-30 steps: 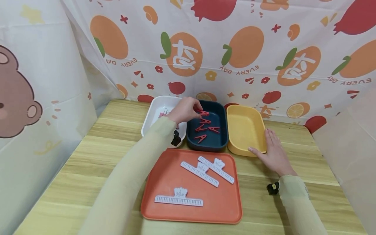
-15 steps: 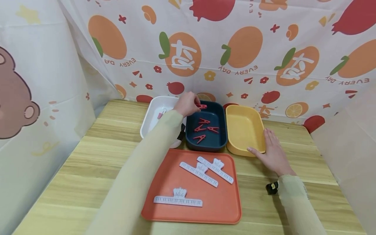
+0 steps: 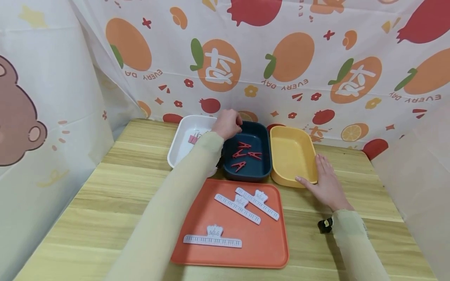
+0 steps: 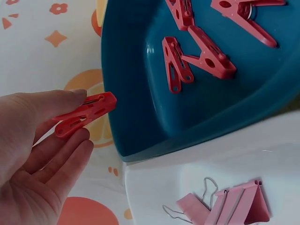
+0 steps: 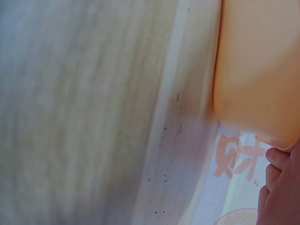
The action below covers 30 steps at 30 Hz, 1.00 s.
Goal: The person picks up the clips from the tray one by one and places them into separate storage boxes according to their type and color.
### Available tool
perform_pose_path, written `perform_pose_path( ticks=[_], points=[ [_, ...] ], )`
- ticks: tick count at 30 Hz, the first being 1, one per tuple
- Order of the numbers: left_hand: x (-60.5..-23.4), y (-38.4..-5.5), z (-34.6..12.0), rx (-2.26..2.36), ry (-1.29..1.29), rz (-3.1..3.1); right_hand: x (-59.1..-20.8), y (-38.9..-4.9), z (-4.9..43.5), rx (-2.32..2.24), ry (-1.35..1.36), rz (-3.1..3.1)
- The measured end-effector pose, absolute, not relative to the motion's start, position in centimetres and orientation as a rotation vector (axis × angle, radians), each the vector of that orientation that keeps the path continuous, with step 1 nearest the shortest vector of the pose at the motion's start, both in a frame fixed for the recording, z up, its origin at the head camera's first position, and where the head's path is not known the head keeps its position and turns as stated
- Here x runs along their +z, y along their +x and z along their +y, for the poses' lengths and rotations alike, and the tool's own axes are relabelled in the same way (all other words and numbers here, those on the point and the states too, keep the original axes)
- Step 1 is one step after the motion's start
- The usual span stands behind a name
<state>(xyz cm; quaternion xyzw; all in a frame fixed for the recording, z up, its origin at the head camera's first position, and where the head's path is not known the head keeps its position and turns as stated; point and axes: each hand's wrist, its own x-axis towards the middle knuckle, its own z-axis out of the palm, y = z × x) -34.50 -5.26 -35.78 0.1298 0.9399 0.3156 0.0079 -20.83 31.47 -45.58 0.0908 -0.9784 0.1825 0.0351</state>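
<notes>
In the left wrist view, my left hand pinches a red clothespin between thumb and fingers, right at the rim of the dark blue bin. From the head view, that left hand is over the bin's far left corner and hides the clothespin. Several more red clothespins lie loose on the bin floor. My right hand rests against the right side of the yellow bin, thumb at its near edge and fingers straight along the wall. Only part of the right hand shows in the right wrist view.
A white bin with pink binder clips stands left of the dark blue one. In front, an orange-red tray carries white piano-keyboard clips. The wooden table meets a fruit-print cloth behind the bins.
My left hand has lifted a red clothespin from among the others and moved it toward the far left corner of the dark blue bin. My right hand stays at the yellow bin.
</notes>
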Motion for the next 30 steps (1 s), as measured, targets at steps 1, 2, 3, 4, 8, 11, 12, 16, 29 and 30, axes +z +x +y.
perform_pose_path(
  ticks=[1, 2, 3, 4, 8, 11, 12, 16, 29, 30],
  points=[
    [-35.9, -34.6, -5.3, 0.986, 0.395, 2.938, -45.6, -20.8, 31.4, 0.562, 0.276, -3.008],
    [-35.9, -34.6, -5.3, 0.994, 0.387, 2.935, -45.6, -20.8, 31.4, 0.563, 0.274, -3.011],
    [-36.0, -34.6, -5.3, 1.003, 0.381, 2.932, -45.7, -20.8, 31.4, 0.561, 0.272, -3.013],
    [-36.1, -34.7, -5.4, 1.009, 0.378, 2.931, -45.7, -20.8, 31.4, 0.561, 0.27, -3.014],
    [-36.3, -34.8, -5.6, 0.978, 0.409, 2.945, -45.7, -20.9, 31.5, 0.561, 0.272, -3.012],
    [-36.5, -34.8, -5.8, 0.922, 0.451, 2.968, -45.6, -20.9, 31.5, 0.563, 0.273, -3.011],
    [-36.5, -34.8, -5.9, 0.91, 0.46, 2.974, -45.6, -20.9, 31.5, 0.563, 0.273, -3.011],
    [-36.5, -34.4, -6.4, 0.917, 0.464, 2.978, -45.7, -20.9, 31.5, 0.564, 0.274, -3.01],
    [-35.6, -32.1, -7.5, 1.028, 0.5, 2.939, -45.7, -21.0, 31.6, 0.566, 0.283, -2.998],
    [-35.6, -31.9, -7.6, 1.027, 0.505, 2.941, -45.7, -21.0, 31.6, 0.565, 0.283, -2.999]
  ],
)
